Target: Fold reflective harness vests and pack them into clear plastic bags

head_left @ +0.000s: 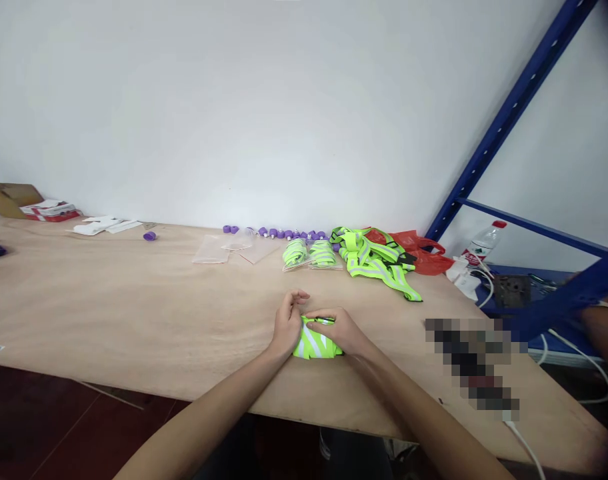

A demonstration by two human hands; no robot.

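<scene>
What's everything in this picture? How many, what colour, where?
Striped bundle: one, lime and silver, between the hands
Bagged bundles: two, same colours, beyond the hands
Flat bags: several, clear, left of those
Loose straps: one pile, lime and silver, farther right
Plastic bag: one, red, beside the straps
Purple pieces: many, purple, near the wall
Papers: several, white, back left
Boxes: two, brown and red-white, far left
Bottle: one, clear, red-capped, far right
Metal frame: one, blue, right
Cables: several, white, right
Pixelated patch: one, dark, right, contents hidden
Table: one, pale wood, underneath
Wall: one, white, back
Another person's arm: apparently one, shadowed, right edge
Left hand: one, bare, bundle's left side
Right hand: one, bare, bundle's right side
</scene>
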